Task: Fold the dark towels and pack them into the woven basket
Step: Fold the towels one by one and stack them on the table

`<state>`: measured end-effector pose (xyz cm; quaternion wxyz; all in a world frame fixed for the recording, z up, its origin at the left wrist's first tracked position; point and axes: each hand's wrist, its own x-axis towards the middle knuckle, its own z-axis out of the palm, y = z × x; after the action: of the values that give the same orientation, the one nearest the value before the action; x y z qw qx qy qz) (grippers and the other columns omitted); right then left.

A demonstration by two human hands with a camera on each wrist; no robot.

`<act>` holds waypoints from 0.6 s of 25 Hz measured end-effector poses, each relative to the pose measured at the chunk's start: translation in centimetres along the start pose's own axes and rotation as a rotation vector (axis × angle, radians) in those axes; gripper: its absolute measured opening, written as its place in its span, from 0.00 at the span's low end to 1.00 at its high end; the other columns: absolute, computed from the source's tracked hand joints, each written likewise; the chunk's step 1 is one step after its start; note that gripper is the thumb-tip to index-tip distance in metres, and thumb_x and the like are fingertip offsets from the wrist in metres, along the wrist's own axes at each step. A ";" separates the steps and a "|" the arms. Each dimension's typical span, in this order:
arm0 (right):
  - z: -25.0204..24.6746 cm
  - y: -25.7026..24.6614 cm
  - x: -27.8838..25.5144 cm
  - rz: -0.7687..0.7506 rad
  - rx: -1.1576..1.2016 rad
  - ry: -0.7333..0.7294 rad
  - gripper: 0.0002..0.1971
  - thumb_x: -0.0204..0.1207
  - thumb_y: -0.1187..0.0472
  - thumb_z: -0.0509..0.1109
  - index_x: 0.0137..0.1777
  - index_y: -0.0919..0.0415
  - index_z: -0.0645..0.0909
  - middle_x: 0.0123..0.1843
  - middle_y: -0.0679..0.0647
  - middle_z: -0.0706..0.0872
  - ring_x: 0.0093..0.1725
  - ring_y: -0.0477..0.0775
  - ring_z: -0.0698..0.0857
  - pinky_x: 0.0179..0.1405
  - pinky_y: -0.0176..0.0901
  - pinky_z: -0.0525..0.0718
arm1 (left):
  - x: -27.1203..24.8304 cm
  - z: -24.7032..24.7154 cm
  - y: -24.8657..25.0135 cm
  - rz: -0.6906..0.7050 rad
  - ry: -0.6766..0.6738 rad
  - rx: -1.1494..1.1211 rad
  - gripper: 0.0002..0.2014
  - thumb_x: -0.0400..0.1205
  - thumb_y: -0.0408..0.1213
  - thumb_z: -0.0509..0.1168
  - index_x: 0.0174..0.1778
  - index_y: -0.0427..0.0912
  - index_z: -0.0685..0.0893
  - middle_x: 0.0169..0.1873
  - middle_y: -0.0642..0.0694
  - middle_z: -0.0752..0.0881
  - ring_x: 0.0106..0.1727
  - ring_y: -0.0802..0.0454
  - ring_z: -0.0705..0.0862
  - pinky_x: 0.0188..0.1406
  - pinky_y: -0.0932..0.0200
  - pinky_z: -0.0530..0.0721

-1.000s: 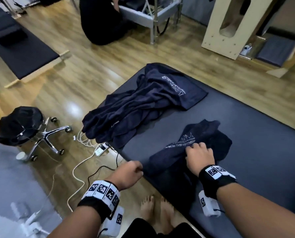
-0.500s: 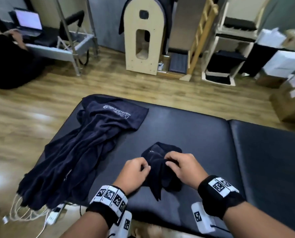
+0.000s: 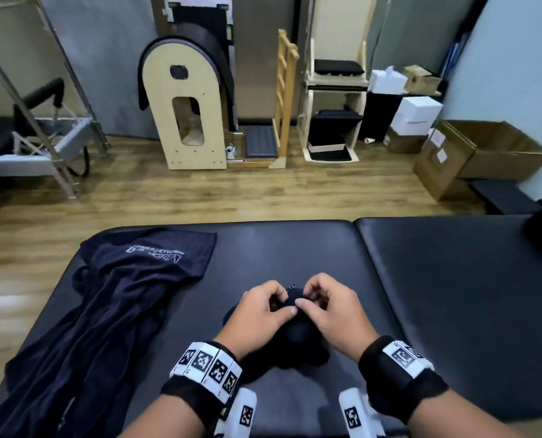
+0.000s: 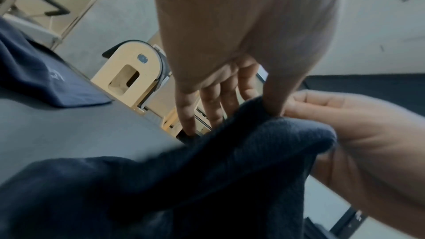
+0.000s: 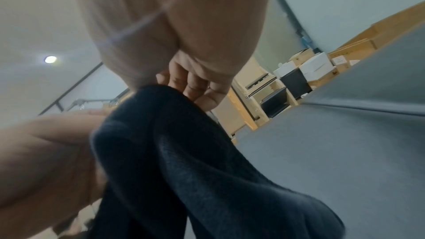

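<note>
Between my wrists, my left hand (image 3: 260, 314) and right hand (image 3: 332, 314) both pinch one bunched dark towel (image 3: 298, 336); another towel (image 3: 111, 298) lies left.

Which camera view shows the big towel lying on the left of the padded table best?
The head view: the big towel lies there almost whole, crumpled, white lettering at its far end. The left wrist view shows only one corner. The right wrist view does not show it.
</note>
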<state>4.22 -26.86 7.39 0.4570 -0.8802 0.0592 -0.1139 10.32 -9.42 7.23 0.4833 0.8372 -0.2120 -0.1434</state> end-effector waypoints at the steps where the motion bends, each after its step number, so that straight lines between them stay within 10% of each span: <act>1: -0.9 0.2 0.2 0.009 0.011 0.038 0.10 0.72 0.55 0.79 0.39 0.51 0.79 0.33 0.48 0.85 0.32 0.44 0.80 0.37 0.40 0.80 | 0.6 0.2 0.7 -0.008 0.019 -0.048 0.10 0.71 0.47 0.74 0.37 0.49 0.80 0.29 0.53 0.84 0.31 0.57 0.79 0.38 0.55 0.81; 6: -5.9 -0.1 0.0 -0.105 0.100 -0.069 0.16 0.66 0.42 0.78 0.49 0.47 0.83 0.49 0.41 0.88 0.50 0.42 0.87 0.48 0.37 0.83 | 3.3 2.0 5.4 -0.042 0.209 -0.120 0.09 0.76 0.35 0.76 0.36 0.46 0.82 0.26 0.54 0.83 0.26 0.62 0.77 0.32 0.62 0.78; 9: -8.8 1.1 0.1 -0.233 0.029 -0.091 0.14 0.67 0.53 0.79 0.53 0.47 0.85 0.65 0.39 0.83 0.66 0.43 0.83 0.61 0.31 0.79 | 4.5 3.3 8.6 -0.040 0.225 -0.194 0.08 0.77 0.35 0.76 0.36 0.42 0.84 0.23 0.55 0.82 0.24 0.62 0.77 0.29 0.66 0.76; 15: -14.4 3.9 2.9 -0.089 0.175 0.204 0.13 0.72 0.72 0.69 0.42 0.50 0.83 0.39 0.43 0.89 0.39 0.40 0.86 0.42 0.38 0.81 | 6.3 4.5 11.1 -0.016 0.286 0.076 0.09 0.79 0.36 0.73 0.35 0.45 0.82 0.20 0.57 0.77 0.23 0.62 0.71 0.24 0.69 0.70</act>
<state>3.38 -41.16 12.65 0.5182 -0.8224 0.0560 -0.2279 11.33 -20.83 14.45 0.4752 0.8685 -0.1394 -0.0185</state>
